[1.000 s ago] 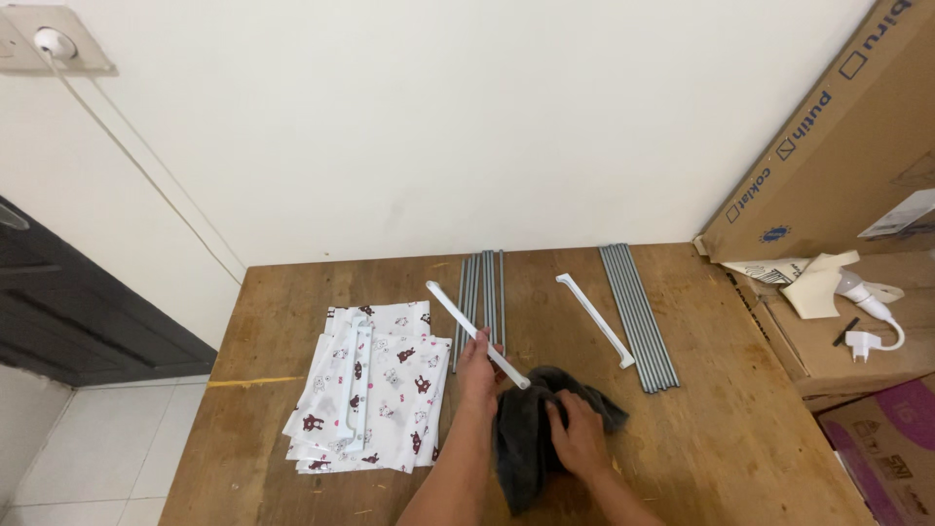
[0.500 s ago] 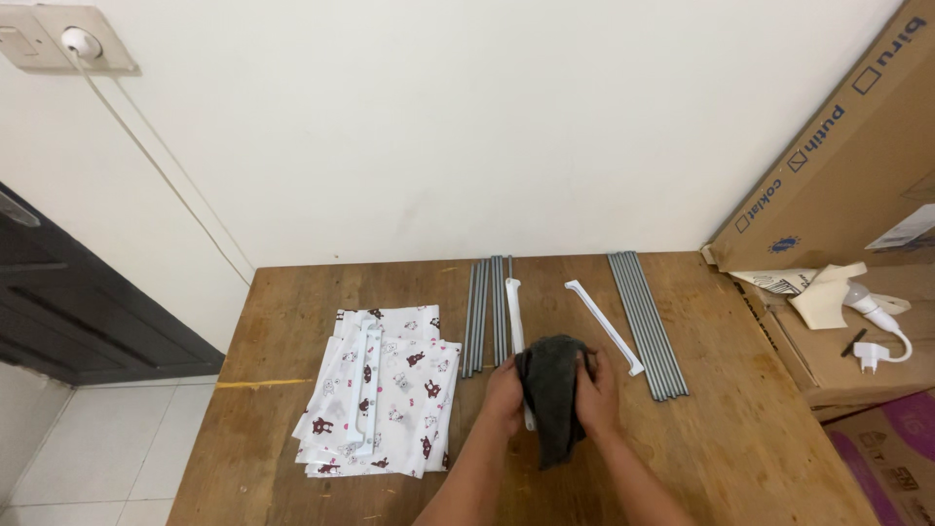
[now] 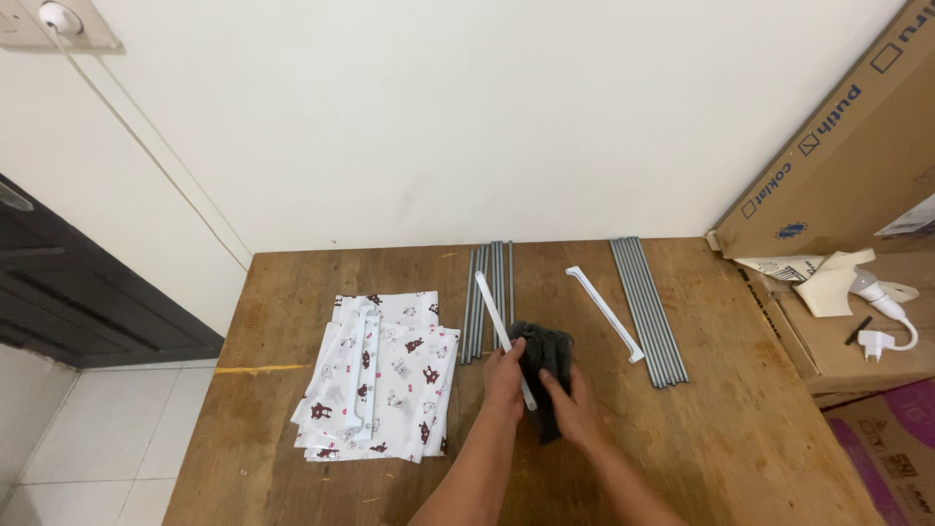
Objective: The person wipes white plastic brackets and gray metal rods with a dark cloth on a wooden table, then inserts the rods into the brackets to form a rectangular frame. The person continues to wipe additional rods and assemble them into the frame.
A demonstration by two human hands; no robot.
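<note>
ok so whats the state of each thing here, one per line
left hand: gripping the white bar
right hand: pressing the dark cloth to the bar
white bar: held, angled over the table
dark cloth: bunched around the bar
patterned fabric: folded flat, a white bracket on top
second white bar: lying loose
grey rods: in two bundles, lying flat
wall plug: plugged in

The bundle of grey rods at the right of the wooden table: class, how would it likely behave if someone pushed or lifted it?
The grey rods look round and lie loose side by side, so a sideways push would probably roll and scatter them. They appear straight and stiff, likely metal, so they should not droop when lifted. Being smooth and untied, some may slip from a grip.
</note>
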